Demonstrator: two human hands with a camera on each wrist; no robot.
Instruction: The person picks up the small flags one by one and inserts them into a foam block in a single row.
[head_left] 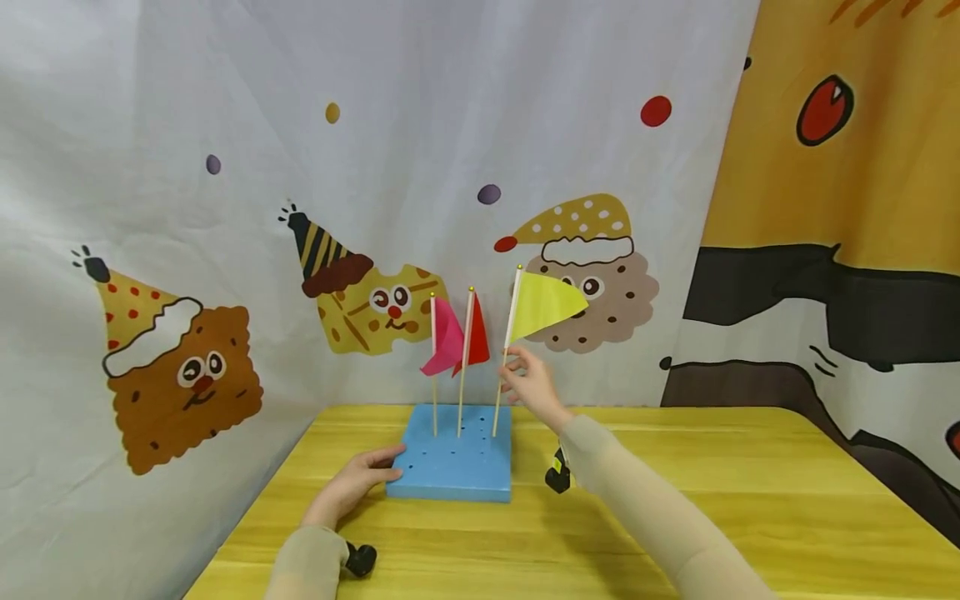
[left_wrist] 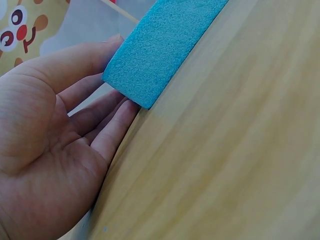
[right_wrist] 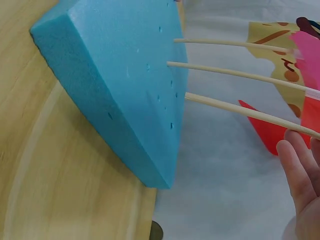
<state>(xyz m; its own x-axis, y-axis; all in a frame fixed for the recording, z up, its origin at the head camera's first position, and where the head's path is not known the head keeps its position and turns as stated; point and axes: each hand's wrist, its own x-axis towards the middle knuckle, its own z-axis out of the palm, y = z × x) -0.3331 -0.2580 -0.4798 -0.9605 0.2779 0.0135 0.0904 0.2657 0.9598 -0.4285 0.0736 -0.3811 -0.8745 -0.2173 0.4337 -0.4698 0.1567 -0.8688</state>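
Observation:
A blue foam block (head_left: 450, 475) with small holes lies on the table. A pink flag (head_left: 444, 333) and a red flag (head_left: 474, 329) stand upright in it on thin wooden sticks. My right hand (head_left: 531, 385) pinches the stick of a yellow flag (head_left: 543, 304) just below the cloth; the stick's lower end is at the block's top. In the right wrist view, the right fingers (right_wrist: 295, 170) lie against that stick. My left hand (head_left: 356, 479) rests at the block's left side, its straight fingers (left_wrist: 117, 125) touching the foam near the front corner.
The wooden table (head_left: 675, 500) extends to the right of the block. Behind it hangs a white cloth (head_left: 412, 125) printed with cartoon biscuits and cheese. Each wrist carries a small black camera (head_left: 362, 560).

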